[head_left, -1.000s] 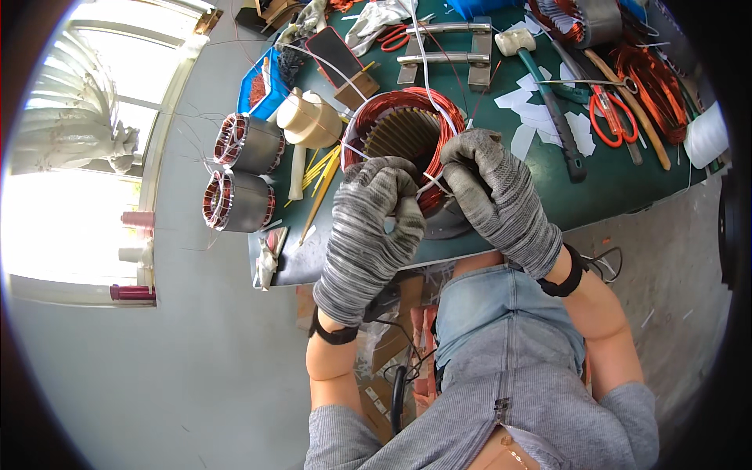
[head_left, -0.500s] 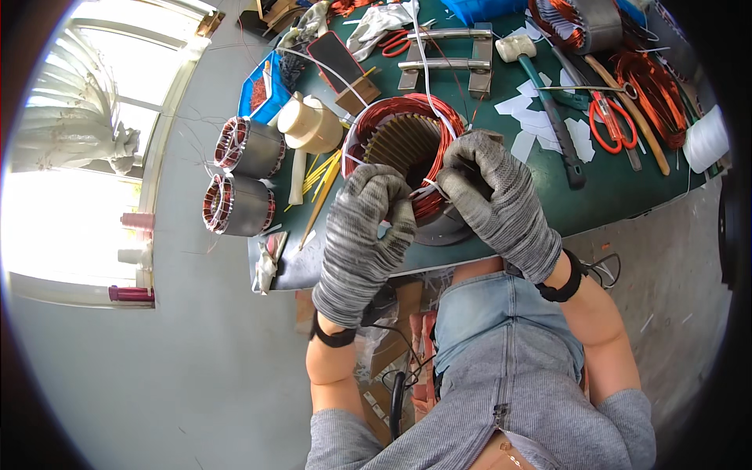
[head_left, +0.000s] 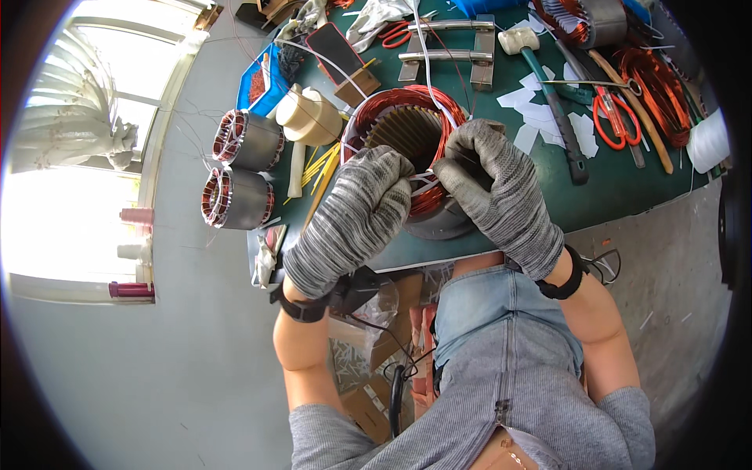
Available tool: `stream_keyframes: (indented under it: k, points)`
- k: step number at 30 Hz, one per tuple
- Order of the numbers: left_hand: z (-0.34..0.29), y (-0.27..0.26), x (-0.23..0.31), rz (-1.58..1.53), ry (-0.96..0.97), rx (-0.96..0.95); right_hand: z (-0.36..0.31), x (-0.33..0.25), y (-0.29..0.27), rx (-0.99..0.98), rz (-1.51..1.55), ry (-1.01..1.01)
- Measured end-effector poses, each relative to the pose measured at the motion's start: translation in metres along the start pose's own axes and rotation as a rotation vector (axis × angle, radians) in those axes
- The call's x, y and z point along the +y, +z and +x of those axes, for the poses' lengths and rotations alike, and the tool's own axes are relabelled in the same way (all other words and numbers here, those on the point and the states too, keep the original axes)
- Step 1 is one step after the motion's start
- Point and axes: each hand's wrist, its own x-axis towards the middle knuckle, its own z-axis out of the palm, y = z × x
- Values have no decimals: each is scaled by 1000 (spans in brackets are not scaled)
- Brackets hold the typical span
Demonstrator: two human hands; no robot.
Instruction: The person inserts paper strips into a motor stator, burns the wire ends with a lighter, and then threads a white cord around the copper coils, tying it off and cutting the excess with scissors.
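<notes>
A motor stator (head_left: pixel 439 223) with a ring of copper windings (head_left: pixel 392 99) stands at the table's near edge, its slots lined in yellowish strips. White lacing cord (head_left: pixel 424 185) crosses the near side of the windings, between my two gloved hands. My left hand (head_left: pixel 356 211) pinches the cord at the near left of the ring, fingers closed. At the near right, my right hand (head_left: pixel 501 192) has thumb and fingers drawn together by the cord; its exact grip is partly hidden. More white cord (head_left: pixel 425 55) runs from the ring toward the far side.
Two smaller wound stators (head_left: pixel 249 139) sit on the left, beside a cream mallet head (head_left: pixel 308 116) and yellow strips (head_left: pixel 317 171). A metal stand (head_left: pixel 446 56) lies beyond the ring. To the right are a hammer (head_left: pixel 552 110), red-handled scissors (head_left: pixel 619 121), copper coils (head_left: pixel 654 90) and a thread spool (head_left: pixel 709 141).
My left wrist and forearm have swung out to the left, and the left fingertips sit slightly higher by the ring. My right hand has barely shifted.
</notes>
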Motion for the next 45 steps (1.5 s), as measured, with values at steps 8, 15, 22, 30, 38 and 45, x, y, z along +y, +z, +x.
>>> stream_keyframes:
  k: [8,15,22,30,38,45]
  points:
    - [2,16,15,-13,5,112,-4,16,4,94,2,-148]
    - [-8,41,13,250,84,355,-5,4,0,16,54,-46]
    - [-9,53,13,514,126,450,-3,4,-3,-31,70,4]
    - [-13,66,18,708,37,396,-3,5,-6,-64,145,78]
    - [-14,85,-1,786,52,489,-24,13,-10,33,-110,-121]
    - [-8,93,-6,767,118,599,-52,25,1,86,-365,-27]
